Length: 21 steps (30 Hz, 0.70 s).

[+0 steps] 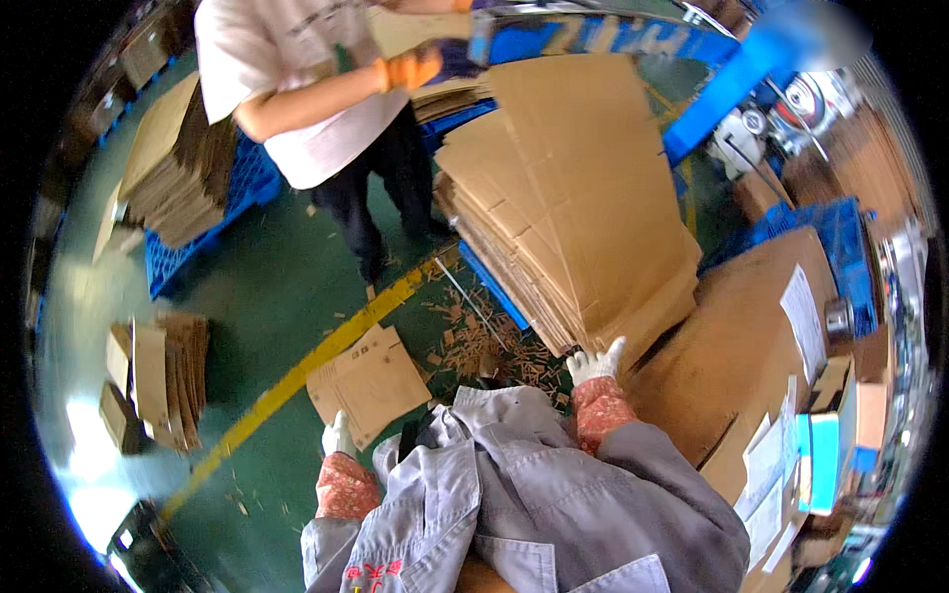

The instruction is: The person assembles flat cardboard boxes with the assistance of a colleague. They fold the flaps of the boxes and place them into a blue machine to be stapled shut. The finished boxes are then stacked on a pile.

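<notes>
Two gloved hands [596, 364] near flat cartons [573, 217]

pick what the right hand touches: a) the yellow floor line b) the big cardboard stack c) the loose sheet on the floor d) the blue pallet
b: the gloved right hand rests at the near lower edge of the big cardboard stack, while the left hand is down by the loose sheet on the floor.
</notes>
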Available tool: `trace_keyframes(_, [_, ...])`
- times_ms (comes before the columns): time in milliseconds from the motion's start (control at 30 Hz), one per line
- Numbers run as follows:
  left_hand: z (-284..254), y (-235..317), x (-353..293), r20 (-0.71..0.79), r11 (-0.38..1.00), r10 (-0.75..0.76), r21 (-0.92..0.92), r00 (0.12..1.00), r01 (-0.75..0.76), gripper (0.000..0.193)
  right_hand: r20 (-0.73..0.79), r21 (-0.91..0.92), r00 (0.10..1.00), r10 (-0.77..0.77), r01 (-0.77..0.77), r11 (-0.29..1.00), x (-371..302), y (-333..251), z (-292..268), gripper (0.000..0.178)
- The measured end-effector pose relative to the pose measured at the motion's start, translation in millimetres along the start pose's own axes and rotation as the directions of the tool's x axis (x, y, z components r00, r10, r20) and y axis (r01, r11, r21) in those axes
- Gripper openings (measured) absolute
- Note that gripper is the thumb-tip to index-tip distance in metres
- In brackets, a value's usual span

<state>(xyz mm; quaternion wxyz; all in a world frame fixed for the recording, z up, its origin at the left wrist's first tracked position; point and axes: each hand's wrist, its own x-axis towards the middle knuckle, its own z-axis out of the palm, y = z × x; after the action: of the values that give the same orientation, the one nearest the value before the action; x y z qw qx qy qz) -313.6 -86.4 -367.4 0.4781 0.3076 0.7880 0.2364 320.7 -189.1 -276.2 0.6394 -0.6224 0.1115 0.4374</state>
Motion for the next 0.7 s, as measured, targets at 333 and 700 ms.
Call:
trace_keyframes(333, [119.3,342.3,-145.8,0.327,0.636,0.637,0.287,0.698,-0.716,0.07,-0.27,0.631,0.923,0.273,-0.044,0.774,-13.1,7.1,61.9,0.083])
trace_keyframes(700, [157.4,403.0,-217.6,0.586,0.171,0.723,0.362,0.366,-0.916,0.067,-0.114,0.955,0.993,0.022,0.104,0.278,37.4,4.7,11.9,0.041])
